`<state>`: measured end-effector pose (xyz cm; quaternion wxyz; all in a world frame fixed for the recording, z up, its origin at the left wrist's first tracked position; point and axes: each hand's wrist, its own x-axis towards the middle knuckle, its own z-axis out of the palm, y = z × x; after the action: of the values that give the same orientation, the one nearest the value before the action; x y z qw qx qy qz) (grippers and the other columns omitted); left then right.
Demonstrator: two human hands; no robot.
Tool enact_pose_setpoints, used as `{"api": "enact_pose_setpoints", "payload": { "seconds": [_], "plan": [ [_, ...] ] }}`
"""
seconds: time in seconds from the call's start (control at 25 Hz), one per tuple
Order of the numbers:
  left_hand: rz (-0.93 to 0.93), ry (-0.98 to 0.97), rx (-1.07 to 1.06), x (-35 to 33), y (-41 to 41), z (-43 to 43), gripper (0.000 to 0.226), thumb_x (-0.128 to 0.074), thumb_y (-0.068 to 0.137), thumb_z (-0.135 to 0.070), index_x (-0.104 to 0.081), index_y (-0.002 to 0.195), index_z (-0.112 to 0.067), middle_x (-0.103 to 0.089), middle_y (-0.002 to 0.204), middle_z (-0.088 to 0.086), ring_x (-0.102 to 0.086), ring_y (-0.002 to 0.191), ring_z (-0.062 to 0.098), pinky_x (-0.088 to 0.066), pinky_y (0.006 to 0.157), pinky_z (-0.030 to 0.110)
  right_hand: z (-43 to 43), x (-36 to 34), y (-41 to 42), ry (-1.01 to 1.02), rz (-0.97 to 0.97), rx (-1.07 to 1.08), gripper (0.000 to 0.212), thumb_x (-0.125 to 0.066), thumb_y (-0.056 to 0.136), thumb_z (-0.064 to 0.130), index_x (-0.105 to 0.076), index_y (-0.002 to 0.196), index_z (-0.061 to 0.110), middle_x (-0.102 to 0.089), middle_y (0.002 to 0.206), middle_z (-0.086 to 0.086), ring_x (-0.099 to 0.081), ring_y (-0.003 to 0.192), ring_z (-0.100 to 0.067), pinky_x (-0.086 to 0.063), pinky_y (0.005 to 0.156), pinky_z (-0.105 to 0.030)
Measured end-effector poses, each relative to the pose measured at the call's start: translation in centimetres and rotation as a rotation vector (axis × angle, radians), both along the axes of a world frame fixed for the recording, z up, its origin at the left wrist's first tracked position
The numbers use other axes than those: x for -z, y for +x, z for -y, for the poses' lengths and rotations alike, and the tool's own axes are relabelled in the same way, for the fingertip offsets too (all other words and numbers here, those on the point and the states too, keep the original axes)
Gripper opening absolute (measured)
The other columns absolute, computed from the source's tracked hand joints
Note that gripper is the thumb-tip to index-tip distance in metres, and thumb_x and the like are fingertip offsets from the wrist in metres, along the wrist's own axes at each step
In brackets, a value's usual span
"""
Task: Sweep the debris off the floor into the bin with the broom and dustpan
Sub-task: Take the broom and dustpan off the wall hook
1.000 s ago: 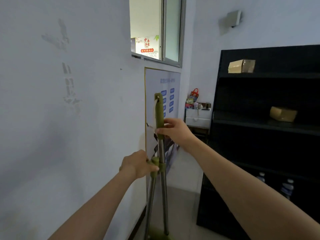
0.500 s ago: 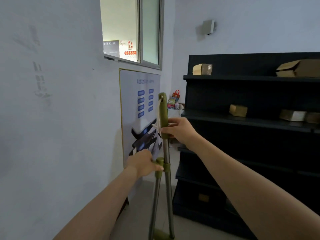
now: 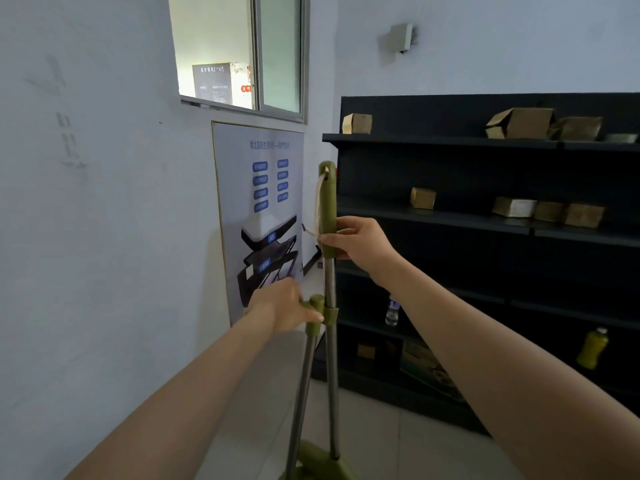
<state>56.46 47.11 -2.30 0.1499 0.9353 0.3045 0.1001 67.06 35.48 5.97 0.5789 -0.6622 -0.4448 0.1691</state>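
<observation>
Two metal poles with olive-green grips stand upright in front of me. The taller one is the broom (image 3: 330, 289), its green top grip held by my right hand (image 3: 360, 242). The shorter pole is the dustpan handle (image 3: 306, 358), clipped to the broom pole by a green clasp. My left hand (image 3: 282, 306) is closed around the dustpan's green top grip. A pale cord loop hangs from the broom's tip. The green base shows at the bottom edge of the frame, mostly cut off. No debris or bin is in view.
A white wall stands close on my left, with a framed poster (image 3: 259, 216) leaning on it and a window above. A black shelf unit (image 3: 485, 230) with cardboard boxes and bottles fills the right. Pale floor tiles (image 3: 398, 445) lie between.
The view has swung right, so the shelves fill more of the frame. Both hands keep their holds on the two poles.
</observation>
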Motion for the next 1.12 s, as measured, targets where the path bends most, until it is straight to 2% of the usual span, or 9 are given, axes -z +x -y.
{"api": "enact_pose_setpoints", "payload": {
  "seconds": [0.12, 0.2, 0.28, 0.44, 0.6, 0.8, 0.96, 1.12],
  "plan": [
    [-0.011, -0.034, 0.034, 0.2, -0.6, 3.6, 0.042, -0.070, 0.077, -0.055, -0.052, 0.063, -0.020, -0.052, 0.059, -0.005, -0.051, 0.057, 0.010, -0.040, 0.063, 0.028, 4.0, 0.0, -0.9, -0.007, -0.014, 0.045, 0.017, -0.068, 0.083, 0.008, -0.066, 0.096, 0.018, -0.070, 0.087, 0.000, -0.068, 0.079, -0.012, -0.058, 0.075, -0.026],
    [-0.021, -0.045, 0.051, 0.5, -0.9, 5.3, 0.040, -0.071, 0.076, -0.056, -0.055, 0.068, -0.020, -0.056, 0.064, -0.004, -0.056, 0.063, 0.011, -0.044, 0.067, 0.030, 6.1, 0.1, -1.5, -0.020, -0.047, 0.072, 0.024, -0.068, 0.083, 0.009, -0.065, 0.107, 0.014, -0.069, 0.090, 0.000, -0.068, 0.080, -0.010, -0.057, 0.067, -0.019],
    [-0.019, -0.068, 0.067, 0.8, -1.7, 7.0, 0.039, -0.073, 0.073, -0.057, -0.058, 0.073, -0.021, -0.059, 0.071, -0.003, -0.060, 0.070, 0.014, -0.048, 0.070, 0.031, 8.2, 0.2, -2.6, -0.042, -0.066, 0.094, 0.027, -0.069, 0.082, 0.010, -0.064, 0.109, 0.013, -0.069, 0.092, 0.001, -0.068, 0.082, -0.009, -0.055, 0.062, -0.017],
    [-0.010, -0.046, 0.132, 1.2, -4.8, 10.1, 0.040, -0.073, 0.072, -0.058, -0.059, 0.074, -0.020, -0.061, 0.073, -0.003, -0.061, 0.072, 0.014, -0.051, 0.072, 0.032, 11.7, 0.4, -6.1, -0.065, -0.054, 0.139, 0.017, -0.070, 0.082, 0.012, -0.064, 0.095, 0.022, -0.070, 0.095, 0.000, -0.069, 0.088, -0.014, -0.056, 0.071, -0.024],
    [0.011, -0.033, 0.174, 1.9, -9.4, 12.6, 0.042, -0.074, 0.071, -0.058, -0.062, 0.077, -0.018, -0.066, 0.078, 0.001, -0.064, 0.075, 0.016, -0.055, 0.081, 0.038, 14.8, 0.9, -11.1, -0.075, -0.056, 0.157, 0.020, -0.070, 0.082, 0.014, -0.064, 0.100, 0.019, -0.070, 0.099, -0.002, -0.069, 0.091, -0.015, -0.057, 0.080, -0.030],
    [0.058, -0.059, 0.196, 2.3, -16.9, 15.9, 0.037, -0.075, 0.074, -0.050, -0.053, 0.068, -0.021, -0.059, 0.070, -0.003, -0.058, 0.068, 0.011, -0.046, 0.068, 0.028, 18.0, 1.3, -18.7, -0.079, -0.035, 0.159, 0.031, -0.070, 0.082, 0.015, -0.063, 0.112, 0.013, -0.070, 0.097, 0.001, -0.069, 0.086, -0.010, -0.056, 0.069, -0.020],
    [0.065, -0.025, 0.196, 2.2, -21.1, 18.4, 0.039, -0.076, 0.073, -0.053, -0.050, 0.068, -0.024, -0.059, 0.072, -0.003, -0.060, 0.072, 0.015, -0.049, 0.074, 0.033, 20.4, 1.3, -22.9, -0.049, -0.024, 0.217, 0.028, -0.070, 0.082, 0.014, -0.064, 0.109, 0.013, -0.069, 0.092, 0.003, -0.068, 0.086, -0.011, -0.057, 0.073, -0.023],
    [0.043, 0.004, 0.180, 2.0, -23.9, 21.3, 0.041, -0.077, 0.069, -0.057, -0.051, 0.069, -0.025, -0.063, 0.075, -0.001, -0.063, 0.075, 0.017, -0.055, 0.079, 0.039, 23.4, 1.0, -25.7, -0.058, -0.039, 0.222, 0.023, -0.070, 0.082, 0.012, -0.064, 0.104, 0.015, -0.070, 0.096, -0.002, -0.069, 0.088, -0.014, -0.058, 0.078, -0.030]
  ]
}}
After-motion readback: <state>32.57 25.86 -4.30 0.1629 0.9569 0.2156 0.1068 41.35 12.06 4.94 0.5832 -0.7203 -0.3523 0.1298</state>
